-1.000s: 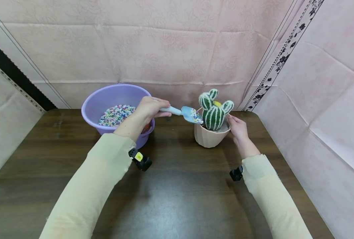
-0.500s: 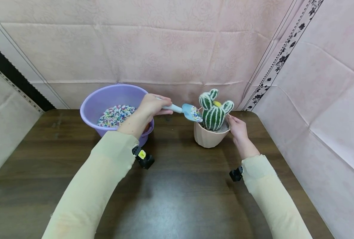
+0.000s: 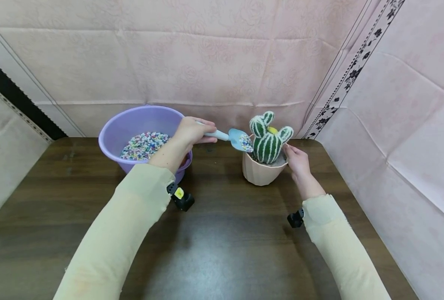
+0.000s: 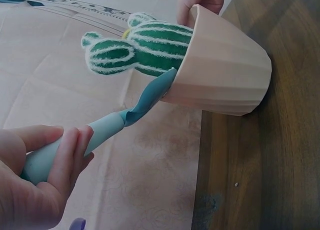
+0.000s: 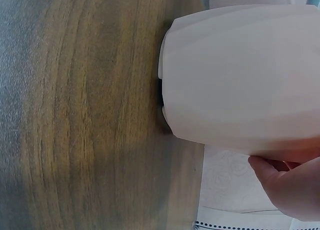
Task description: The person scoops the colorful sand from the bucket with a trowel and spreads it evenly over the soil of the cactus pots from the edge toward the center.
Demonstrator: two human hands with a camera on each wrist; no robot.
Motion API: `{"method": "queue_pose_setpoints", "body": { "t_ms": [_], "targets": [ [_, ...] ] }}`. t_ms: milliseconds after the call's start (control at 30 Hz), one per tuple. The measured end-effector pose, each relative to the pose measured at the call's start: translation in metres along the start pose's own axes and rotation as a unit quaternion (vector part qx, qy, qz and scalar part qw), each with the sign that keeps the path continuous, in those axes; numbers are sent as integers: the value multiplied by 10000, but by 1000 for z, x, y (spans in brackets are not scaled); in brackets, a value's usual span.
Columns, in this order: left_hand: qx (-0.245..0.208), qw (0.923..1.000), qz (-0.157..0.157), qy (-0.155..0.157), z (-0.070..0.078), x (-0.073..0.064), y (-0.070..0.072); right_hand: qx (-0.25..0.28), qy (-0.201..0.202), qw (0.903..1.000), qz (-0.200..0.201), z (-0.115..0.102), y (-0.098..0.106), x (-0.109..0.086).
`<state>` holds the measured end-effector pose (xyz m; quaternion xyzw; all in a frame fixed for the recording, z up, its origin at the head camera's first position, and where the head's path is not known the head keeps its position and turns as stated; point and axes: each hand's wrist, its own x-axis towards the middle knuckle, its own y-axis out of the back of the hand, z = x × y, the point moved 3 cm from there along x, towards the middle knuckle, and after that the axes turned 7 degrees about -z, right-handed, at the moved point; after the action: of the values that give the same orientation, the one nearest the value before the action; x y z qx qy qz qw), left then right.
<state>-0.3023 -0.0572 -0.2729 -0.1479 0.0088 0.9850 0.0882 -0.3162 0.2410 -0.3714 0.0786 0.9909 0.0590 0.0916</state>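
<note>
My left hand [image 3: 193, 131] grips the pale blue handle of a toy shovel [image 4: 150, 95]. Small multicoloured beads [image 3: 246, 143] lie on its blade, which reaches the near-left rim of a cream flowerpot [image 3: 260, 173]. In the left wrist view the blade tip overlaps the pot's rim beside a green-and-white striped plush cactus [image 3: 268, 148], which stands in the pot. My right hand [image 3: 298, 162] holds the pot's right side at the rim. The right wrist view shows the thumb against the pot wall [image 5: 240, 80], with the other fingers largely hidden.
Left of the pot stands a purple basin [image 3: 113, 125] holding many multicoloured beads [image 3: 144, 145]; my left forearm crosses its front rim. One tiny bead [image 4: 236, 184] lies on the dark wooden table [image 3: 214, 233]. Patterned cloth [image 3: 206, 75] hangs behind.
The shovel has shifted slightly upward, its blade still carrying beads at the pot's rim. My left hand has moved a little right and up. The right hand keeps its hold on the flowerpot.
</note>
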Motion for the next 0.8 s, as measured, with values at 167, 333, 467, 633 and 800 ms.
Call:
{"method": "queue_pose_setpoints", "body": {
  "t_ms": [167,333,467,633,800],
  "targets": [
    [22,10000,-38,-22,0,-1,1,-10,13,10000,-9,0,-1,1],
    [254,9996,-62,-71,5,-3,0,-30,9,10000,3,2,0,3],
    [479,9988,-88,-61,9,-6,-2,-72,32,10000,29,2,0,4],
    [567,9983,-92,49,11,-7,-2,-91,27,9999,40,3,0,6],
    [682,9976,-84,4,13,-7,-3,-105,36,9999,44,3,1,6]
  ]
}}
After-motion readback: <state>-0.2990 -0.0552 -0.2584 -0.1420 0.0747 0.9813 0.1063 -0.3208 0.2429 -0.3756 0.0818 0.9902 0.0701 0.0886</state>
